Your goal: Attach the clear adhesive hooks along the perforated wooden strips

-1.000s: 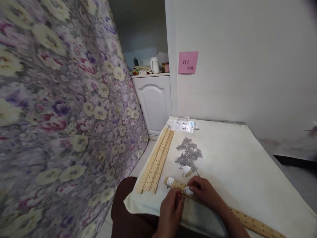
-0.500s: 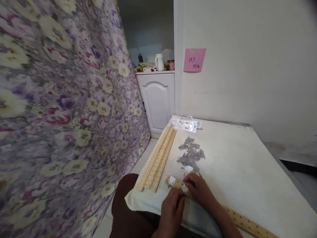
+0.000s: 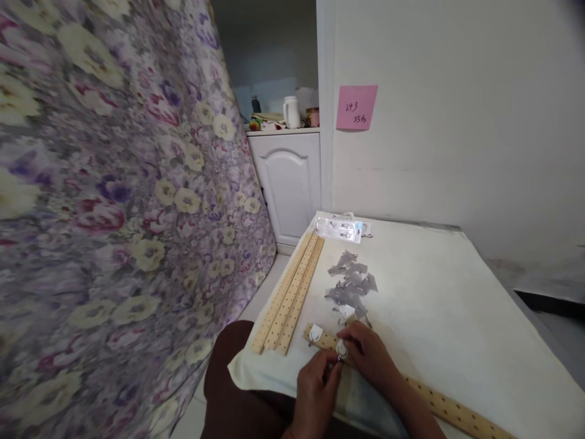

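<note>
On the left of my view hangs a cloth curtain [image 3: 114,195], printed with purple, pink and cream flowers. Beside it, upper centre, an open alcove shelf [image 3: 299,130] carries a dark bottle [image 3: 256,105] and a smooth white jug [image 3: 291,113], its contents hidden from me. Below, left of centre, three long, flat, pale wooden strips [image 3: 290,299] dotted with holes lie side by side on a cream cloth-covered table [image 3: 429,286].

At lower centre I see the left hand [image 3: 314,387], thumb and fingertips pinching the metal end of a small, rounded white hook piece [image 3: 342,348]. That piece sits near the left end of a fourth perforated wooden strip [image 3: 439,400], which slants toward the lower right; a similar white piece with a metal hook [image 3: 315,333] lies on its tip. At the table's far edge, a clear plastic blister pack [image 3: 338,230] shows small metal parts. Crumpled translucent grey scraps [image 3: 351,283] lie nearer. The right hand [image 3: 371,353] has curled fingers touching the rounded piece; I cannot tell whether they grip it.
</note>
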`<state>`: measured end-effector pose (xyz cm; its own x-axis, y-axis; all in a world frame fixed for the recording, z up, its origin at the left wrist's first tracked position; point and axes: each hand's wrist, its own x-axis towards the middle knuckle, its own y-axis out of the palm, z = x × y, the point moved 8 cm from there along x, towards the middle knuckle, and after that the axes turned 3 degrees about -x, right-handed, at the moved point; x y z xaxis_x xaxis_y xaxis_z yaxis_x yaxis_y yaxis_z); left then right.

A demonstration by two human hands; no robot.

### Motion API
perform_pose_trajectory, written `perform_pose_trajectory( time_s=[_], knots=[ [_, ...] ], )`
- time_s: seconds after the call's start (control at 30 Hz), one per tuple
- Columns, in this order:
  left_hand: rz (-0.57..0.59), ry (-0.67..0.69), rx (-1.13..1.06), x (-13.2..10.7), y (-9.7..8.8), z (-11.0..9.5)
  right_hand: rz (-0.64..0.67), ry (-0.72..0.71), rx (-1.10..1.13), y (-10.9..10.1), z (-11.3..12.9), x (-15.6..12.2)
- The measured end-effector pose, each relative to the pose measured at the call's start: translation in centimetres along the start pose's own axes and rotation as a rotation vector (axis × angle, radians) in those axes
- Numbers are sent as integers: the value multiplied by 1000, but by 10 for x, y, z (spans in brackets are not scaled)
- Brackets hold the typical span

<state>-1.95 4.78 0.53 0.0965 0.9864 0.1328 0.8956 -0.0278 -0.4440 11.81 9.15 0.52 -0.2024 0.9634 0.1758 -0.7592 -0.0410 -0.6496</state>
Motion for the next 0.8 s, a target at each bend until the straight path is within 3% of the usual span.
perform_pose_trajectory(
  time_s=[0.33,0.8],
  knots=[
    [7,-64,-58,1,3,3,-16,-24,18,-2,3,-2],
    [6,-38,-47,2,3,-2,-17,10,-9,-2,2,-5]
  ],
)
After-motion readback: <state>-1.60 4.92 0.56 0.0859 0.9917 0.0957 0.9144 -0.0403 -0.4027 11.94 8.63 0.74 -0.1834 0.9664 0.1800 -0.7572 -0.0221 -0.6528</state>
